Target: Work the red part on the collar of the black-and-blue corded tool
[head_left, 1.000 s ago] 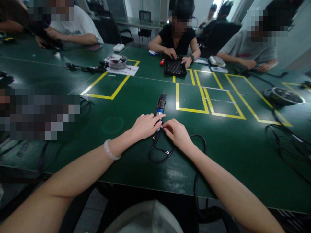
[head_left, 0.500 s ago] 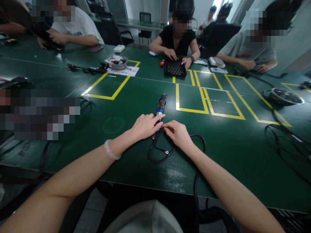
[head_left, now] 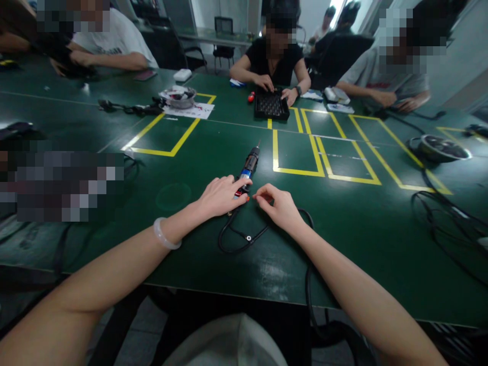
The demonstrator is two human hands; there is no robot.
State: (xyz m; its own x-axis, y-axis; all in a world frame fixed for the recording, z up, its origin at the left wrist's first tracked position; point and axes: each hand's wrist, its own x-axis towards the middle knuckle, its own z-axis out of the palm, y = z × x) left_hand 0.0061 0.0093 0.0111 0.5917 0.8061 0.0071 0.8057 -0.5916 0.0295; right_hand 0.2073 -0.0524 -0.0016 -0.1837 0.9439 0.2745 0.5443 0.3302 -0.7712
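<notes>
An electric screwdriver (head_left: 250, 161) with a black body, a blue ring and a thin bit lies on the green table, its bit pointing away from me. My left hand (head_left: 223, 195) rests over its rear part, thumb and fingers around it. Some red shows at the rear end beside my thumb. My right hand (head_left: 277, 204) hovers just to the right of that end, apart from it, thumb and index finger curled together. Whether anything small is between those fingertips is hidden. A black cord (head_left: 227, 250) with a small ring terminal (head_left: 248, 238) loops below my hands.
Yellow tape outlines (head_left: 299, 172) mark the table (head_left: 206, 264). Across it, a person (head_left: 272, 61) handles a black tray (head_left: 271, 105). A bowl of parts (head_left: 178, 96) stands at the back left, another bowl (head_left: 442, 149) at right. Loose cables (head_left: 434, 223) lie on the right.
The rear end of the screwdriver has swung left under my left hand. A gap has opened between it and my right fingertips, and the cord loop has shifted left.
</notes>
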